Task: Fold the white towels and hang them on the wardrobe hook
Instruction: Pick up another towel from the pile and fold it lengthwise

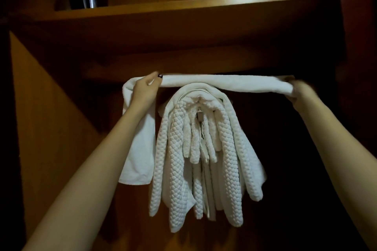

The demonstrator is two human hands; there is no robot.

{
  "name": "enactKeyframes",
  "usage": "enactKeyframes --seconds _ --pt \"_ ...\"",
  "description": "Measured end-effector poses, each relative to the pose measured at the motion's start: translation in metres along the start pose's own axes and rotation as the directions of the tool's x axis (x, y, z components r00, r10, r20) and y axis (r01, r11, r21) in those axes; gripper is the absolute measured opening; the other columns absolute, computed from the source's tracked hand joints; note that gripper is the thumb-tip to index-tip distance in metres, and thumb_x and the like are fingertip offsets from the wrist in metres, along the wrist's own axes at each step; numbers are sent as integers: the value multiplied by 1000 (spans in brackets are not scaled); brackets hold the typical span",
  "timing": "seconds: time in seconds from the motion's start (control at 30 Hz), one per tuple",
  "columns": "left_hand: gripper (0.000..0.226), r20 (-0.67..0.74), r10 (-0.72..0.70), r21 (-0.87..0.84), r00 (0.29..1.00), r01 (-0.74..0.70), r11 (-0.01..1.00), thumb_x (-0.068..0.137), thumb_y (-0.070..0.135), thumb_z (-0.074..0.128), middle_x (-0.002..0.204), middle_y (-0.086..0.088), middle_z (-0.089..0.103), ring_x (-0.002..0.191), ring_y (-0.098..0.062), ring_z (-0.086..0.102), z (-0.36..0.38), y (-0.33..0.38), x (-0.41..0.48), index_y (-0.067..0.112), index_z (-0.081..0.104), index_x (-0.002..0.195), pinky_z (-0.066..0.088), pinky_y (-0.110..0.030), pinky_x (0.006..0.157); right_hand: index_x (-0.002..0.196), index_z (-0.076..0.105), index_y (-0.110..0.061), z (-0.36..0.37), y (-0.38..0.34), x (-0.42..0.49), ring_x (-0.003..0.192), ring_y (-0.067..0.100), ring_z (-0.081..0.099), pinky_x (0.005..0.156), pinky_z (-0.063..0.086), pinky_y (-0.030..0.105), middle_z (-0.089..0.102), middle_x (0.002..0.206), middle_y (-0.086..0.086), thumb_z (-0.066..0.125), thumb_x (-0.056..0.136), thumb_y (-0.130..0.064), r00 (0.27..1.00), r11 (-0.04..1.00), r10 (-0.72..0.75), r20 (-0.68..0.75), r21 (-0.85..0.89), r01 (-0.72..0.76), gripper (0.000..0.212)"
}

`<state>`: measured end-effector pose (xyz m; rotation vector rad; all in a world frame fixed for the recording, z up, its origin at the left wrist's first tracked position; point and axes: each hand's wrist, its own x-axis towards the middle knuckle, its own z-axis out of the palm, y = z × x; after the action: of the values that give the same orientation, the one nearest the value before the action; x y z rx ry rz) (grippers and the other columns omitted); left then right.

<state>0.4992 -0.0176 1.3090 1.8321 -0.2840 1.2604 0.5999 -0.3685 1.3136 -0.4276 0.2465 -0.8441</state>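
Your forearms [98, 159] rise toward the wardrobe hook [201, 115]. Left of the hook, your left hand [145, 87] grips one end of a folded white towel [224, 81]. Right of it, your right hand [298, 92], blurred, appears to clutch the other end. The towel spans just above the hook. Below the hook several hung towels [204, 159] already drape; this one is not yet hung.

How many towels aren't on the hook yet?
1: the towel stretched between left hand and right hand, across the top of the hung bunch, its left end drooping. Others may lie out of view.
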Motion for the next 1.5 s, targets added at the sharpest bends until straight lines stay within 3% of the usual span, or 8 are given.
enactKeyframes --seconds 0.07,0.23,0.4,0.63,0.8,0.93,1.3,1.5 --pt "44 43 -48 -40 998 50 998 100 20 47 143 -10 47 122 -6 41 9 8 -3 6 43 141 31 7 77 145 29 6 -26 4 1 140 31 32 100 37 25 30 154 20 33 105 -14 955 980 196 224 -66 -186 45" --pt "40 137 -71 -113 988 87 990 102 26 42 142 -6 49 128 -16 47 20 0 -35 18 45 141 39 -28 106 109 58 13 -102 48 5 103 26 55 72 43 14 56 129 24 46 99 -5 897 781 117 426 -597 182 24" --pt "39 73 -78 -118 994 86 989 103 32 37 142 2 46 121 -5 44 13 -18 -66 23 43 141 39 -3 81 126 60 -6 -156 71 -26 110 18 57 95 48 35 62 123 11 55 91 -2 705 745 93 703 -518 419 35" --pt "52 -66 -122 51 990 126 991 100 31 44 146 -1 40 124 -10 42 -11 -47 -118 29 22 148 39 -35 101 128 60 -11 -167 66 -40 118 17 52 93 42 28 57 132 11 52 93 -19 668 576 30 744 -559 597 37" --pt "57 14 -499 -465 866 448 764 102 39 38 124 -18 61 102 -22 66 -19 -72 -142 27 11 151 53 -40 85 129 59 -17 -165 61 -60 128 24 42 105 34 34 47 137 9 58 92 -30 508 472 -46 860 -430 770 39" --pt "45 109 -546 -488 831 523 699 101 45 39 116 -9 66 93 -17 70 -17 -80 -138 22 36 139 56 -36 74 146 37 -19 -152 67 -78 137 18 34 109 27 31 39 149 3 60 91 -24 319 453 67 945 -314 835 60" --pt "33 -96 -217 -77 971 210 975 104 38 31 132 17 37 124 -4 34 -20 -99 -131 33 39 136 27 -9 91 144 39 -24 -149 92 -51 134 19 39 108 38 47 40 148 -1 59 87 -14 311 455 142 940 -341 823 61" --pt "31 -64 -216 -206 974 199 958 102 42 31 134 5 52 126 -12 46 -16 -100 -122 35 46 129 36 -41 110 125 63 -21 -141 73 -25 99 9 59 76 44 22 66 107 -6 43 85 3 486 558 -184 854 -316 767 51"
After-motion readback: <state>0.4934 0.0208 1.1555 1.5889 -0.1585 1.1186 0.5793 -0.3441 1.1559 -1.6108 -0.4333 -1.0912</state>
